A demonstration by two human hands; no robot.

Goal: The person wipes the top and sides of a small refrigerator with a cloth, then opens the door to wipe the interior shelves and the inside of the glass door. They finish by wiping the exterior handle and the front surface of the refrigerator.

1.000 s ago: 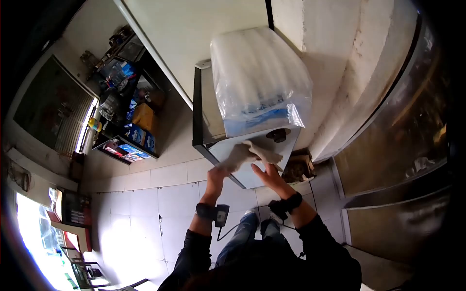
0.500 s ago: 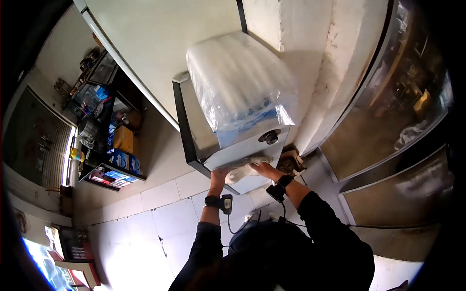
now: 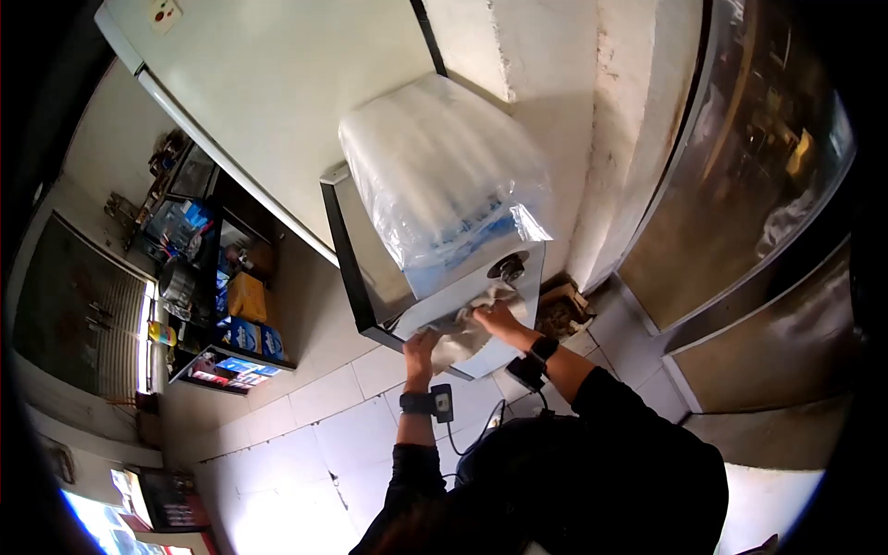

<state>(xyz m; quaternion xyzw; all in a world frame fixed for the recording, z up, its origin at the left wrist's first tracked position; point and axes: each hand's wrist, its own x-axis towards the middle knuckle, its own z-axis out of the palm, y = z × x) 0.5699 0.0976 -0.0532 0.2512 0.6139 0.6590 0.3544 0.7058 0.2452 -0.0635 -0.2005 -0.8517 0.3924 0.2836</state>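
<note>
My left hand (image 3: pixel 421 348) and my right hand (image 3: pixel 500 320) both hold the pale cloth (image 3: pixel 460 348) with bent fingers. It is in front of the white panel (image 3: pixel 439 306), between my hands, near the dark knob (image 3: pixel 507 268).

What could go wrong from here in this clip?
The right hand, gripping the pale cloth, is close to the dark round object and might bump it. The plastic-wrapped pack sits just beyond and could be nudged if the cloth is pushed that way. The loose cable hanging from the left-wrist device might snag.
</note>
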